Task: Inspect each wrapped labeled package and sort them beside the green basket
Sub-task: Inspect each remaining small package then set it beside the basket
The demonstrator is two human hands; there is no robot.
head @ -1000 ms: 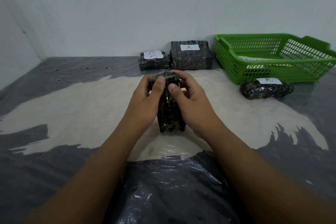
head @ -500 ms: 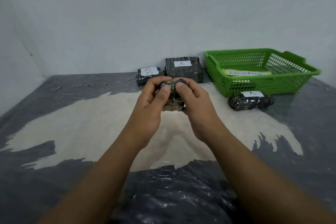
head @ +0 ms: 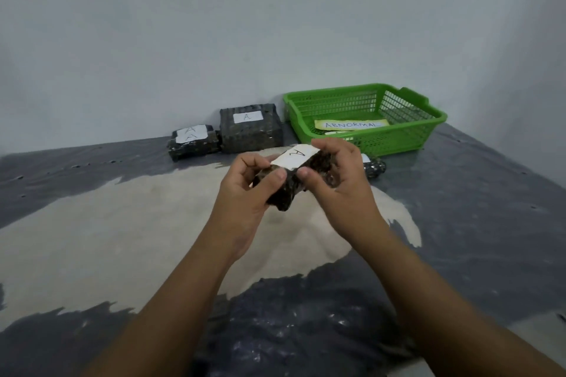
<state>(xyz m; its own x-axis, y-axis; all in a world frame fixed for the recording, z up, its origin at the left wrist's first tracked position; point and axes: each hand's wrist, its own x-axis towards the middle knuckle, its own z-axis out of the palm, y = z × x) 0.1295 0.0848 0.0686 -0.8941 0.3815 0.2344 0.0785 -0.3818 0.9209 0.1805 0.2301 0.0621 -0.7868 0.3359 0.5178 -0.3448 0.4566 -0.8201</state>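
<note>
Package (head: 289,190) now turned, label (head: 295,157) A facing up | left hand (head: 245,193) and right hand (head: 343,177) fingers (head: 307,175) pinch its ends | judged: label readable, placement beside green basket (head: 428,121) next.

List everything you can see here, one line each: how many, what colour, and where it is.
held package: one, black wrap with a white label marked A, lifted at centre
large package: one, black, white A label, by the wall left of the basket
small package: one, black, white label with two A marks, left of the large package
hidden package: one, black, in front of the basket, mostly behind the right hand
green basket: one, green, by the wall at right
ABNORMAL label: one, pale yellow, inside the basket
sheet: one, dark grey with a pale patch, covering the surface
left hand: one, grips the held package
right hand: one, grips the held package
</note>
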